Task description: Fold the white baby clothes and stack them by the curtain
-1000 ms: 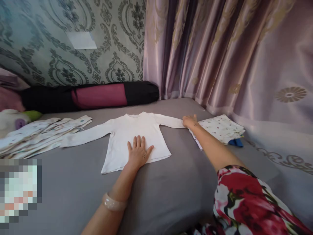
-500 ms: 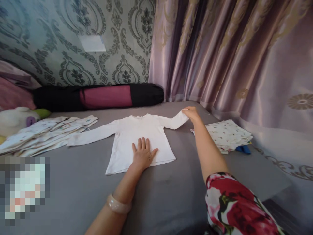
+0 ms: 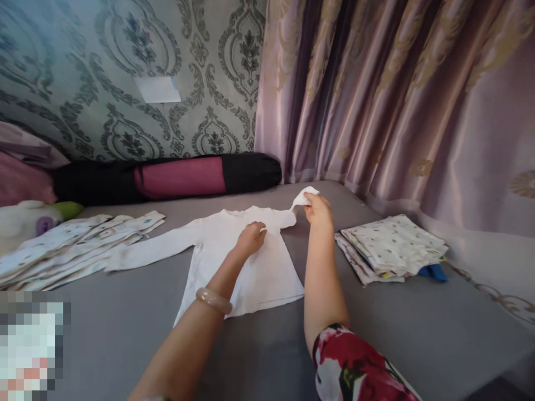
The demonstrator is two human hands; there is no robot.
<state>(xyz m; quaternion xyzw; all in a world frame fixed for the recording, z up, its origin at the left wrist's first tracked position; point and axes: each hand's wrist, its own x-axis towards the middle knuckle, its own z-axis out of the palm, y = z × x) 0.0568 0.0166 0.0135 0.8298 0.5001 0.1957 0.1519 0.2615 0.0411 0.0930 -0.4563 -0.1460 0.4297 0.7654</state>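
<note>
A: White shirt?
B: Spread mid-scene on grey bed; left sleeve stretched toward patterned clothes.
A: Right hand?
B: Fingers clamped on end of right sleeve, lifted off bed.
A: Left hand?
B: Over shirt's chest, fingers bent; can't tell if gripping.
A: Far right?
B: Folded stack, well apart from shirt.
</note>
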